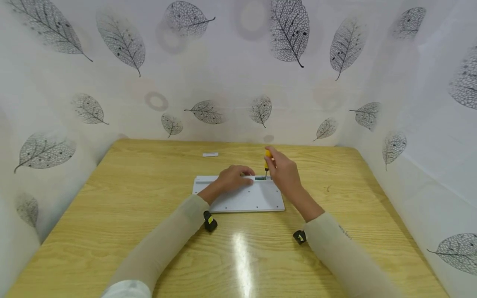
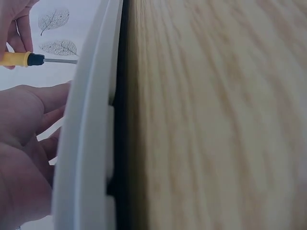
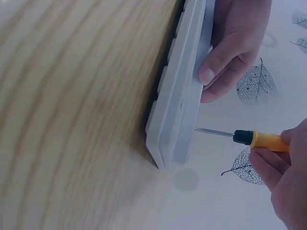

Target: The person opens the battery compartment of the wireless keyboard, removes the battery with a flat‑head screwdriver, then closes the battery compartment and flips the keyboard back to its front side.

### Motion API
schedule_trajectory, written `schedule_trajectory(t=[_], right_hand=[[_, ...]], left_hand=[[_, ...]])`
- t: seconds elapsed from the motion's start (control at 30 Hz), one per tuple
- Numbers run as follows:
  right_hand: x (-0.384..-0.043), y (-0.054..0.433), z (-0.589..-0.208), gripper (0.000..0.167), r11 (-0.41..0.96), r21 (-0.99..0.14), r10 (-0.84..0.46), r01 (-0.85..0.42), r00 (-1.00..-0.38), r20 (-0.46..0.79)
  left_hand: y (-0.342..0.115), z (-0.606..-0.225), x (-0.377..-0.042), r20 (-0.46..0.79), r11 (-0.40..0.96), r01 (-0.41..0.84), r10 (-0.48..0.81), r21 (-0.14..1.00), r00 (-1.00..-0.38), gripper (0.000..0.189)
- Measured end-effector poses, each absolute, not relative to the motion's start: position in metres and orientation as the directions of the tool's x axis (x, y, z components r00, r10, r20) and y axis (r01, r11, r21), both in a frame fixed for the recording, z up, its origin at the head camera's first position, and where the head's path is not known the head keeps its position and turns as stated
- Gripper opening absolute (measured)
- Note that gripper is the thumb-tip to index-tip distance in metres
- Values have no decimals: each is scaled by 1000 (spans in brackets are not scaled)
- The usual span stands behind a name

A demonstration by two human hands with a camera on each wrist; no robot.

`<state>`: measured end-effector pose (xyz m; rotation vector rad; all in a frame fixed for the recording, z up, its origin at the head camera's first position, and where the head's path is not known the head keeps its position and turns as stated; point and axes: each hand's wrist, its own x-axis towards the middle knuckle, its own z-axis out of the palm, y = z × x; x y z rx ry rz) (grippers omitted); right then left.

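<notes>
Holding the yellow-handled screwdriver (image 1: 267, 160) upright in the raised right hand (image 1: 287, 171), aimed it down at the narrow slot (image 1: 259, 178) just below that hand. Curled the left hand (image 1: 232, 177) over the far edge of the white keyboard (image 1: 246, 201), gripping it with the thumb across the upturned back. Had a broad stretch of wood table (image 1: 354, 198) out beyond the right hand and a small white strip (image 1: 210, 154) past the left. Saw the keyboard face down beneath both hands, pale, with dark dots and green inside the slot.

Screwdriver (image 3: 244, 137) tip hidden, right sleeve (image 1: 346, 254) lettering illegible
</notes>
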<state>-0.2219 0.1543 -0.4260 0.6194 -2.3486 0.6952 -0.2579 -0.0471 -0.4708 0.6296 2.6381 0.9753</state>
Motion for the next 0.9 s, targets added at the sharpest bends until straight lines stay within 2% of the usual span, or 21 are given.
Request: schedule_trajectory(t=[0.5,0.67,0.8,0.9], right_hand=[[-212,161,-425,27,727,-536,-69,-429,-822,565],[-213,167,-433,31,652,-665,38,-365,-860,510],[-213,174,-439,34,538,-782,126,-314,-888,443],[-214,178,-441,35,441,-841,137,-313,-903,408]], left_hand=[[-48,-472,-260,-106,686,273,456,675,-884,30],[-48,-473,-260,-108,687,260,443,678,-890,28],[-48,-473,-260,-114,683,256,447,684,-887,29],[-49,-473,-260,-123,681,243,441,691,-889,28]])
